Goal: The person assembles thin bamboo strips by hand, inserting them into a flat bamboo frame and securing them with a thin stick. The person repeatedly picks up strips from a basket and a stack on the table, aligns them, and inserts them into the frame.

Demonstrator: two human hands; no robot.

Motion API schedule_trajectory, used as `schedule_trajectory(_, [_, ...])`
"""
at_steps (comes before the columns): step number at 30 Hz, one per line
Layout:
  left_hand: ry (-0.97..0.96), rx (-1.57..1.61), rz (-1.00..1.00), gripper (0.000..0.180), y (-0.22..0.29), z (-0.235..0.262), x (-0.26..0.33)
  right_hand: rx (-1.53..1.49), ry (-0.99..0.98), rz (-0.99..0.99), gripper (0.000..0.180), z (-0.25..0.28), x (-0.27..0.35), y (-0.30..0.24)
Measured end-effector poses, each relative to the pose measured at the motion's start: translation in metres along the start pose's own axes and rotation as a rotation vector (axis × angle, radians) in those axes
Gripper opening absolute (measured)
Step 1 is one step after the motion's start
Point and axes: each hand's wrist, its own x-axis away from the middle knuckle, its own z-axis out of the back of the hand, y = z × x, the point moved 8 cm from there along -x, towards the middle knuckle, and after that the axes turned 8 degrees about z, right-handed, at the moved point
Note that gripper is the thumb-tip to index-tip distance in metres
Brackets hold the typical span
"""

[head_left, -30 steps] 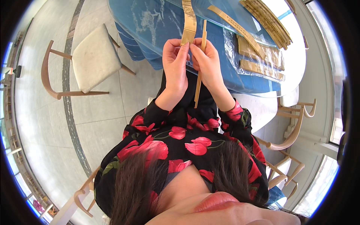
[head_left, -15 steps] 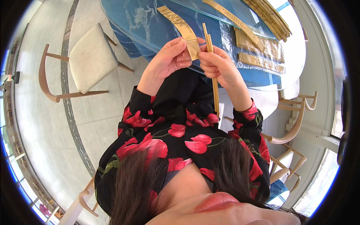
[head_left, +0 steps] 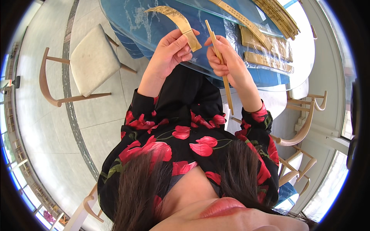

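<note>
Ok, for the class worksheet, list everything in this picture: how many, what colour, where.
Curved strip: one, gold, in the left hand
Thin sticks: apparently two, light brown, in the right hand
Printed strip: one, gold, right part of the table
Stacked strips: several, gold-brown, table's far right
Plastic-wrapped packs: at least two, brown, near the table's right edge
Table: one, blue, ahead
Cream-seated chair: one, brown frame, left
Other chairs: several, brown, mostly right
Floor: grey, dark stripe, left
Left edge: details too small
Floral top: one, black, red, green, on the person
Left hand, right hand: one each, bare, centre
</note>
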Motion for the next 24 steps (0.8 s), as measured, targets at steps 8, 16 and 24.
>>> schedule_trajectory(8, [0.003, -0.009, -0.074, 0.035, 0.018, 0.001, 0.003, -0.007, -0.196, -0.052, 0.033, -0.012, 0.022, 0.014])
schedule_trajectory(16, [-0.027, 0.024, -0.074, 0.036, 0.014, 0.001, 0.004, 0.085, -0.121, -0.063, 0.038, -0.013, 0.02, 0.02])
schedule_trajectory(24, [-0.019, -0.037, -0.1, 0.038, 0.015, 0.002, 0.005, -0.002, -0.15, -0.094, 0.037, -0.012, 0.019, 0.026])
